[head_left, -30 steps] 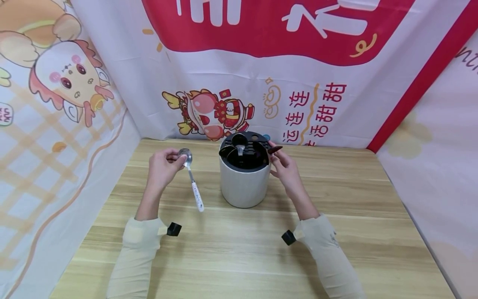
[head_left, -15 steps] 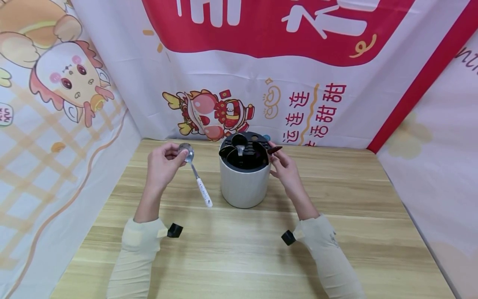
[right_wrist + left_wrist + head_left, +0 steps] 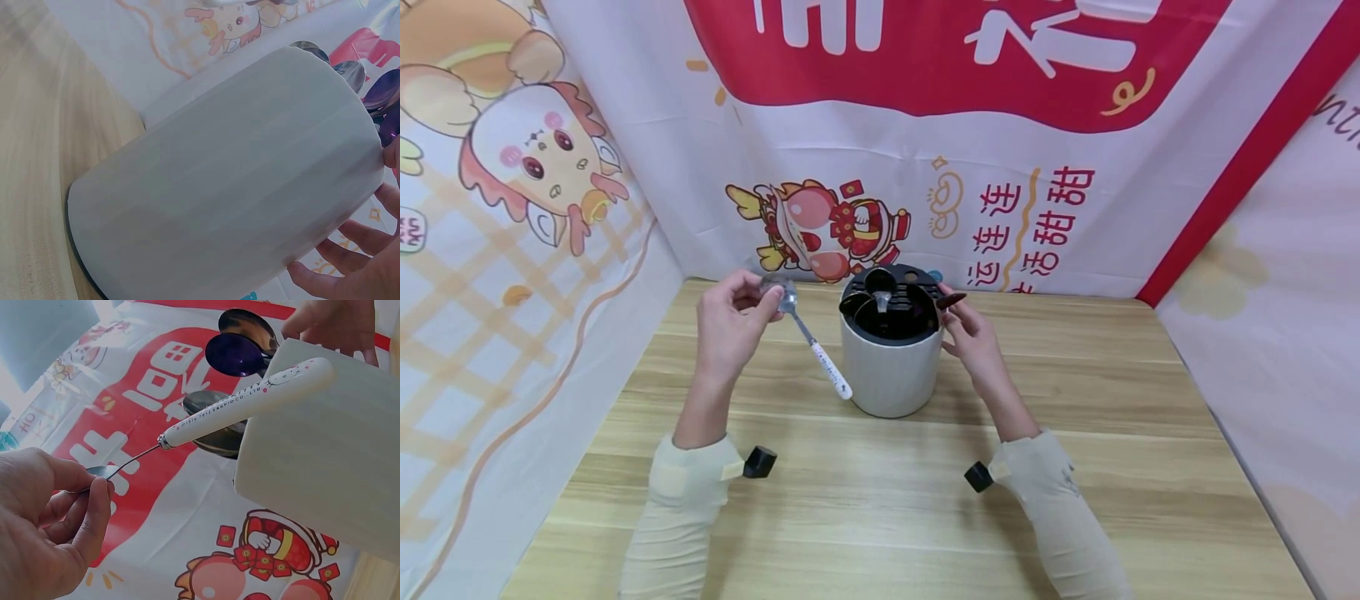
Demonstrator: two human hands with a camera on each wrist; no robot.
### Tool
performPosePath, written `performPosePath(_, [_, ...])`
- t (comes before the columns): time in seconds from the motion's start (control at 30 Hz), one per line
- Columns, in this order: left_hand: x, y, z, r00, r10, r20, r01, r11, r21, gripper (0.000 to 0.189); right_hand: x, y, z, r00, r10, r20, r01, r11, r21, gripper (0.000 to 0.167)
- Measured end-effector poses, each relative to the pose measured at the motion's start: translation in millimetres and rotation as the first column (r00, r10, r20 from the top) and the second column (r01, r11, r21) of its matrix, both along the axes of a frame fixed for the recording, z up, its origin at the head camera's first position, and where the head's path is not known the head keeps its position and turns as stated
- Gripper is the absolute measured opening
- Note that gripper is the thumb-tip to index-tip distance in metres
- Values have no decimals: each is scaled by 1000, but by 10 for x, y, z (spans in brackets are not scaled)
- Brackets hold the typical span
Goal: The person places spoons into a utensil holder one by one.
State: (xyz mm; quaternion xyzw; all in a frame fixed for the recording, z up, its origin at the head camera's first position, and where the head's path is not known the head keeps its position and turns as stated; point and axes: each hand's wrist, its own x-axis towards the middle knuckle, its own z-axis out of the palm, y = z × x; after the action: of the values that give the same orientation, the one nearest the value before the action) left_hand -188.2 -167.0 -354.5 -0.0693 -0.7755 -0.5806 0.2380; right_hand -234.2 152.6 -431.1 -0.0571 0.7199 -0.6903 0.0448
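Observation:
My left hand pinches a metal spoon by its bowl, between thumb and fingers. The spoon's white printed handle slants down and to the right, passing in front of the utensil holder in the left wrist view. The holder is a white cylinder with a black slotted top, upright on the table. Several dark spoons stand in it, bowls up. My right hand holds the holder's right side near the rim, fingers and thumb against the wall. Part of the spoon's bowl is hidden by my left fingers.
The wooden table reaches back to a printed cloth backdrop. More printed cloth stands along the left and right sides. A small black block sits at my left cuff, and another black block at my right cuff.
My left hand has moved slightly away from me. The spoon has swung, its handle end shifting right and up toward the holder. My right hand and the holder have stayed in place.

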Motion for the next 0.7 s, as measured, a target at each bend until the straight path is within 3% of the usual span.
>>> performPosePath(0.37, [55, 170, 152, 997, 1, -79, 6, 997, 81, 17, -8, 0, -9, 1000, -6, 2, 6, 1000, 7, 44])
performPosePath(0.53, [62, 251, 200, 984, 19, -176, -1, 995, 103, 16, -18, -4, -29, 1000, -11, -11, 10, 1000, -6, 45])
performPosePath(0.7, [69, 327, 237, 975, 44, -220, -21, 994, 104, 16, -23, -4, -40, 1000, -9, -19, 9, 1000, -7, 44])
